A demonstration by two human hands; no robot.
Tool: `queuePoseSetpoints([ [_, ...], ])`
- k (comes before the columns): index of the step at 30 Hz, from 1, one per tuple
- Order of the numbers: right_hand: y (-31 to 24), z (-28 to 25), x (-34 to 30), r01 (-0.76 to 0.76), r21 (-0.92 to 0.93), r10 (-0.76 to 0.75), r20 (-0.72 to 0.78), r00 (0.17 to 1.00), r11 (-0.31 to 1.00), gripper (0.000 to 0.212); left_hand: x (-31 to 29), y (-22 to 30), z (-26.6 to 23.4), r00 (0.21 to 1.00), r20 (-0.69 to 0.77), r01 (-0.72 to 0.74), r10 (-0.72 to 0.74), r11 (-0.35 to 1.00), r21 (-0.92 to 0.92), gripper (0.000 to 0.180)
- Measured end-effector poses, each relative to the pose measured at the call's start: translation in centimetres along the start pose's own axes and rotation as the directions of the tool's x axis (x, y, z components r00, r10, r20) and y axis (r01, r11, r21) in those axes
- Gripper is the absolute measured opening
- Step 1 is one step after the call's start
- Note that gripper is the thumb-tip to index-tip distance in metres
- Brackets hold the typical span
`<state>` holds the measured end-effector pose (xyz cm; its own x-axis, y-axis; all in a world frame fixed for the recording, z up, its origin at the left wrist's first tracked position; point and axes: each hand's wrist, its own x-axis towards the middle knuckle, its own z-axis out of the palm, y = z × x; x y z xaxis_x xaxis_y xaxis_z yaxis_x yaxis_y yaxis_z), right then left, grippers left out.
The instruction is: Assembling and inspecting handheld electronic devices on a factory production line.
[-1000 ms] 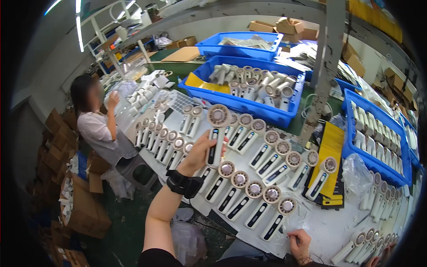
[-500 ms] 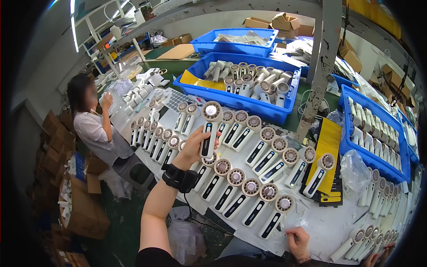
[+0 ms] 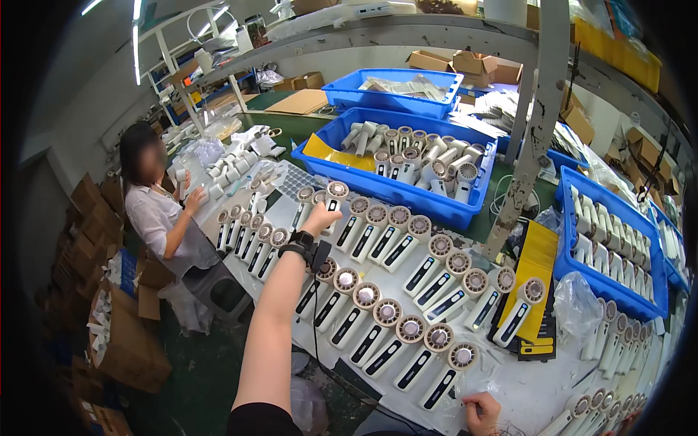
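At the near edge of the white table (image 3: 520, 381), the right hand (image 3: 481, 414) is rested with fingers curled, and whether anything is held in it cannot be told. Beyond the near row of fans (image 3: 387, 312), a white handheld fan (image 3: 337, 190) is gripped by its handle in the closed fingers of the left hand (image 3: 321, 218), beside the far row of fans (image 3: 399, 216); behind these, more fans are contained in a blue bin (image 3: 451, 211).

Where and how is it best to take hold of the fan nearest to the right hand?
Probably by the handle, with the right hand coming from the right: the handle is slim, straight and points to the near side, while the neighbouring fan lies close on the left.
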<state>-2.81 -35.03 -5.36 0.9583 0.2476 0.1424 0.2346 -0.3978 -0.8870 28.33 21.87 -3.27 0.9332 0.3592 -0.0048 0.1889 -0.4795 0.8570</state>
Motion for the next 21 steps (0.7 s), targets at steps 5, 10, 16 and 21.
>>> queuePoseSetpoints([
  [5, 0.0, -0.2, 0.1, -0.012, -0.024, 0.012, -0.021, 1.0, 1.0, 0.012, 1.2, 1.2, 2.0, 0.999, -0.029, 0.023, -0.016, 0.96, 0.28, 0.06],
  [10, -1.0, -0.3, 0.4, -0.03, 0.007, 0.03, -0.027, 0.999, 1.0, 0.011, 0.5, 1.3, 1.9, 0.999, -0.01, 0.036, -0.035, 0.966, 0.257, 0.06],
  [16, -1.5, -0.6, 0.6, -0.033, 0.003, 0.033, -0.001, 0.999, 0.999, 0.012, 0.6, 0.4, 2.4, 0.971, -0.095, -0.11, 0.218, 0.765, 0.635, 0.054],
  [21, -0.3, -0.7, 0.5, -0.031, 0.002, 0.031, -0.015, 0.999, 1.0, 0.014, -0.5, 5.0, 5.0, 0.976, 0.216, -0.158, 0.032, 0.788, 0.595, 0.059],
])
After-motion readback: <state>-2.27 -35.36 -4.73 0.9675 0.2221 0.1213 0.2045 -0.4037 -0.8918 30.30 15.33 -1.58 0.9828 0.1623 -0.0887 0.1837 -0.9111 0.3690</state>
